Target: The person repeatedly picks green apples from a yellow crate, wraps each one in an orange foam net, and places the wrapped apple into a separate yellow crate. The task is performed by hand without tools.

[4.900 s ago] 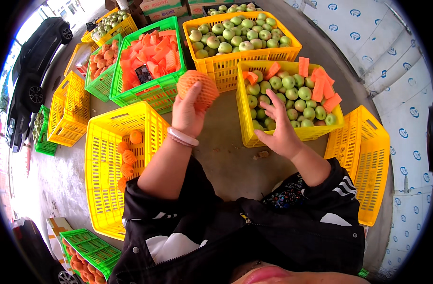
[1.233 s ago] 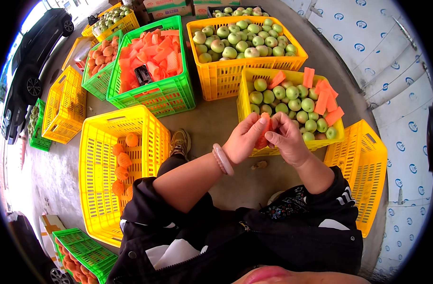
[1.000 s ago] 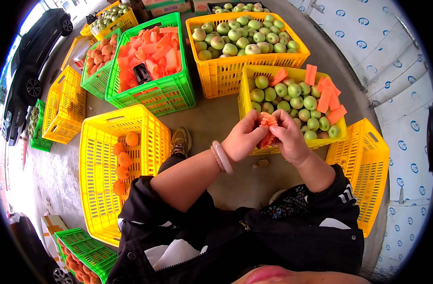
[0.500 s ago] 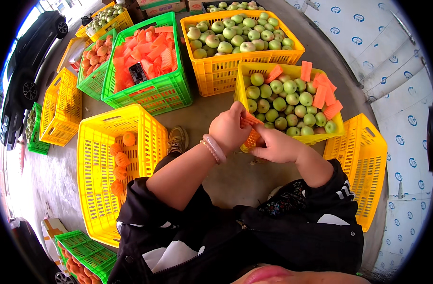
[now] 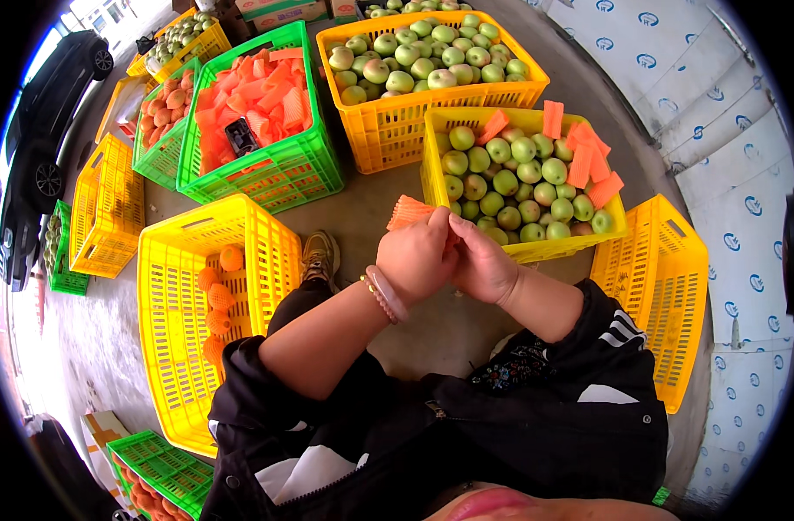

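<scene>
My left hand (image 5: 412, 258) is closed around an orange foam net sleeve (image 5: 408, 212), whose ribbed end sticks out beyond the fingers. Pressed against it is my right hand (image 5: 486, 262), its fingers closed; what they pinch is hidden between the two hands. Both hands are just in front of a yellow crate (image 5: 523, 253) of green apples (image 5: 505, 181), with several loose foam sleeves (image 5: 588, 163) on top at its right. To the left, another yellow crate (image 5: 160, 347) holds a row of apples in orange foam nets (image 5: 219, 298).
A green crate (image 5: 266, 185) full of orange foam sleeves, with a small black device (image 5: 240, 136) on them, stands behind on the left. Beside it is an orange-yellow crate (image 5: 388, 139) of apples. A yellow crate (image 5: 657, 295) flanks my right side. My shoe (image 5: 320, 256) is between crates.
My hands have moved slightly left and come together. The foam sleeve, earlier stretched between both hands, now points up and left out of my left hand.
</scene>
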Tool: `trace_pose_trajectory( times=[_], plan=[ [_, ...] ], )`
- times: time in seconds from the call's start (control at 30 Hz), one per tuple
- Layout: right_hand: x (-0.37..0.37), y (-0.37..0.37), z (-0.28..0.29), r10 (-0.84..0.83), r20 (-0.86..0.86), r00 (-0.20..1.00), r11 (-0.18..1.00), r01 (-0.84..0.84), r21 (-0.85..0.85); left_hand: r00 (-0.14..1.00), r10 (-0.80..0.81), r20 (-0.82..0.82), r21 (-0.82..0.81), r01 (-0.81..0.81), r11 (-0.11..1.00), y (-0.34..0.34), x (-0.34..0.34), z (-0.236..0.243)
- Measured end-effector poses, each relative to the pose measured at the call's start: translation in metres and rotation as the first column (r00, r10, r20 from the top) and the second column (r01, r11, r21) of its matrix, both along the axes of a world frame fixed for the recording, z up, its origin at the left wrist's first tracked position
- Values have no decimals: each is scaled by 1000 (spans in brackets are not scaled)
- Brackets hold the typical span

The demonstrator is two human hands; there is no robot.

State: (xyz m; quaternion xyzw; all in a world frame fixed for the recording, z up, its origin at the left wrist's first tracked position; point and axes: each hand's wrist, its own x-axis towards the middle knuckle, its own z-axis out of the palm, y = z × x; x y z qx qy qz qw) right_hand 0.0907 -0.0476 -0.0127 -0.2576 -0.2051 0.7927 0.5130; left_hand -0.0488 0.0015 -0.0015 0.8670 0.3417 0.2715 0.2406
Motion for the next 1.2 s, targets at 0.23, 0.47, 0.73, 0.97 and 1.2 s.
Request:
trace_pose_trajectory(
  times=[0.23,0.47,0.73,0.97,1.2],
  plan=[
    [64,68,-67,-320,613,723,946,279,165,973,-231,28,-122,232,965,-34,-16,23],
    [135,152,-112,81,992,-94,969,239,-56,921,-383,-71,-202,363,910,-32,-45,30],
    [136,252,-157,233,824,-516,972,147,-182,927,-373,-39,-337,339,878,-13,-71,28],
    [135,246,-156,39,868,-496,960,261,106,923,-380,-62,-350,336,874,-6,-76,23],
    [127,176,-102,-523,852,16,824,264,501,962,-227,149,-525,271,807,0,-64,26]
  ],
)
